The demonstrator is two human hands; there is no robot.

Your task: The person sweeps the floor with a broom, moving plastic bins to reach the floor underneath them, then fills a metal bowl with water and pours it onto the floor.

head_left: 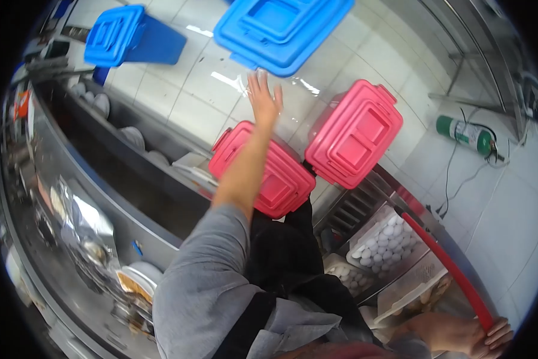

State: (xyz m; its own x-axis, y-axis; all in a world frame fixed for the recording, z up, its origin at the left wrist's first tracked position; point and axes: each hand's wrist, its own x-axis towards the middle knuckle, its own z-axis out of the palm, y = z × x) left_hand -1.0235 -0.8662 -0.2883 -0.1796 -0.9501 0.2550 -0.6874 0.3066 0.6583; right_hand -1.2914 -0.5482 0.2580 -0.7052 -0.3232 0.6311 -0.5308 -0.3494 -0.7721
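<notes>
My left hand (263, 100) reaches forward over the tiled floor with its fingers apart and nothing in them. Its fingertips overlap the near edge of a big blue lidded bin (281, 24) in this view. Under my left forearm is a red lidded bin (278, 179), and another red lidded bin (357, 134) stands to its right. At the lower right my right hand (493, 338) has its fingers wrapped round the end of a long red edge strip (451, 272). Beside that strip, a tub of white eggs (388, 242) sits inside an open compartment.
A smaller blue lidded bin (125, 42) stands at the upper left. Along the left runs a steel counter (119, 197) with foil, plates and utensils. A green gas cylinder (469, 134) lies on the right with cables. Steel rack legs (481, 99) rise behind it.
</notes>
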